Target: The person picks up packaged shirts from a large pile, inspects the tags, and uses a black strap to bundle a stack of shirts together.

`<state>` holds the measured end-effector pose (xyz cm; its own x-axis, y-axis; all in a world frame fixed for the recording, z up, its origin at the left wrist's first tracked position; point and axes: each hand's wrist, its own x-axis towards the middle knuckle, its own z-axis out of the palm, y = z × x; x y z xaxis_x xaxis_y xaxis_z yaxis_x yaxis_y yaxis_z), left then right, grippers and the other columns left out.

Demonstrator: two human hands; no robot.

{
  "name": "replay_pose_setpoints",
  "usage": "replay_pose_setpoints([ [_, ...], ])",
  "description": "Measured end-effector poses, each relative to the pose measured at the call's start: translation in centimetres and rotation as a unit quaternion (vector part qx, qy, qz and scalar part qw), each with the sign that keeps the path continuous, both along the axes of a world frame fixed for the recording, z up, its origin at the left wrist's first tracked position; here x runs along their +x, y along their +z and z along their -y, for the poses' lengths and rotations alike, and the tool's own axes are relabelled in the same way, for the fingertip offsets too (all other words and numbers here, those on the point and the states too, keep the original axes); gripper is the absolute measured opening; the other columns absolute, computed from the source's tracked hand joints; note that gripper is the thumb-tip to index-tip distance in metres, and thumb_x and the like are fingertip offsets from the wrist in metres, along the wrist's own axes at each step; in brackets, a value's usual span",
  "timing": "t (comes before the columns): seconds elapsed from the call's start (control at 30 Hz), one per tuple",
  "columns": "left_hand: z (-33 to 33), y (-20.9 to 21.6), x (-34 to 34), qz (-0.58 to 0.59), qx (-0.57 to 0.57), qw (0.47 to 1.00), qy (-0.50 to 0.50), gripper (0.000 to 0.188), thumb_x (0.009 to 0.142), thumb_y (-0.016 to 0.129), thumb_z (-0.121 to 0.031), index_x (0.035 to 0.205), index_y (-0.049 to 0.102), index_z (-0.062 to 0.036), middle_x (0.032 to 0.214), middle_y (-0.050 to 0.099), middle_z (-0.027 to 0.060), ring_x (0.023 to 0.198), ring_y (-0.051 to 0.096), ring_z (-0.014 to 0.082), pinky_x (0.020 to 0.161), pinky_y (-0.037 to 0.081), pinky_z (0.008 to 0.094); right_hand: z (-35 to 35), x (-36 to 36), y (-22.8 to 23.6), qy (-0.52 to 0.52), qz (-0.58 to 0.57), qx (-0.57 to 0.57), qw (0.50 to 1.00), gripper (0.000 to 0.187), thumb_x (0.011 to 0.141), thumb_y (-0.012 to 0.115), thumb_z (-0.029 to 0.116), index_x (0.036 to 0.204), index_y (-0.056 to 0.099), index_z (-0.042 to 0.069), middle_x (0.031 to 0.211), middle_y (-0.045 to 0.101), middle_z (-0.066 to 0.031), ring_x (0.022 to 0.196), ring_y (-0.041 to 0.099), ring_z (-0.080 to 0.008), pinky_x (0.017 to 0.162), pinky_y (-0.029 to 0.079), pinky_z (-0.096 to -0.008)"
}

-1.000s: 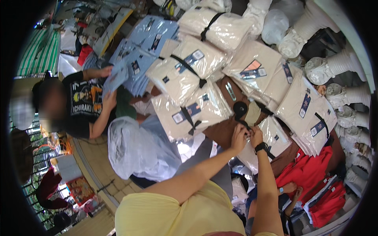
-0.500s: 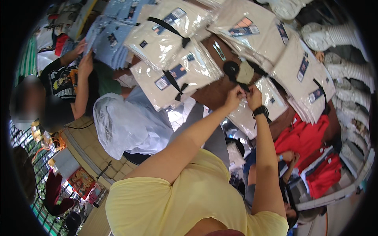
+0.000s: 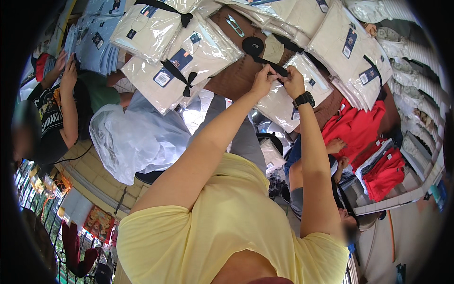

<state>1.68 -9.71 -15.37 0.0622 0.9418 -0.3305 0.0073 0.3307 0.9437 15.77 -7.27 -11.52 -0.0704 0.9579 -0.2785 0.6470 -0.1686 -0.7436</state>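
My left hand (image 3: 265,81) and my right hand (image 3: 294,83) are close together, each pinching a black fabric ribbon (image 3: 276,68). The ribbon leads back to a dark roll (image 3: 253,46) lying on the brown table top. Right below my fingers lies a clear-bagged stack of folded beige garments (image 3: 279,106), partly covered by my hands. To the left, another bagged beige stack (image 3: 208,52) is bound with a black ribbon tied in a knot (image 3: 188,84). A pair of thread snips (image 3: 235,26) rests beyond the roll.
More bagged beige stacks (image 3: 347,57) lie to the right, beside red garments (image 3: 357,124). Light-blue folded shirts (image 3: 94,42) are at the far left, handled by a person in black (image 3: 52,113). A translucent plastic bag (image 3: 139,135) bulges left of my legs. Another person's hands touch the red garments.
The whole view has shifted, so the table's things appear further up and left. Both hands still pinch the ribbon, and more of it shows between the roll and my fingers.
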Motion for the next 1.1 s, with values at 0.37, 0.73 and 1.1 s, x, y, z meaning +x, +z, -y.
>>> replay_pose_setpoints([
  [0.37, -0.3, -2.7, 1.6, 0.126, -0.121, 0.978, 0.112, 0.010, 0.085, 0.063, -0.002, 0.089, 0.054, 0.0016, 0.073, 0.063, 0.0057, 0.065, 0.059, 0.0106, 0.059, 0.047, 0.0231, 0.6, -0.2, -0.4, -0.019, 0.042, -0.002, 0.999, 0.018, 0.069, 0.057, -0.008, 0.085, 0.056, -0.001, 0.083, 0.061, -0.0217, 0.080, 0.060, -0.0397, 0.071, 0.047, -0.0429],
  [0.73, -0.3, -1.5, -0.3, -0.072, 0.006, 0.992, -0.103, 0.024, 0.074, 0.069, 0.001, 0.097, 0.063, 0.0002, 0.088, 0.063, 0.0108, 0.073, 0.059, 0.0176, 0.067, 0.048, 0.0289, 0.0, -0.3, 0.1, -0.014, 0.036, -0.020, 0.999, 0.024, 0.070, 0.055, -0.009, 0.091, 0.059, 0.000, 0.087, 0.063, -0.0226, 0.085, 0.062, -0.0395, 0.073, 0.049, -0.0427],
  [1.1, -1.4, -2.1, -1.6, -0.007, -0.143, 0.962, -0.233, 0.027, 0.087, 0.064, -0.030, 0.093, 0.060, -0.0050, 0.082, 0.058, 0.0067, 0.069, 0.051, 0.0135, 0.067, 0.045, 0.0296, 0.2, 0.3, -1.4, -0.006, 0.060, -0.035, 0.998, 0.027, 0.070, 0.064, -0.002, 0.097, 0.064, 0.003, 0.078, 0.065, -0.0168, 0.072, 0.064, -0.0303, 0.067, 0.051, -0.0372],
])
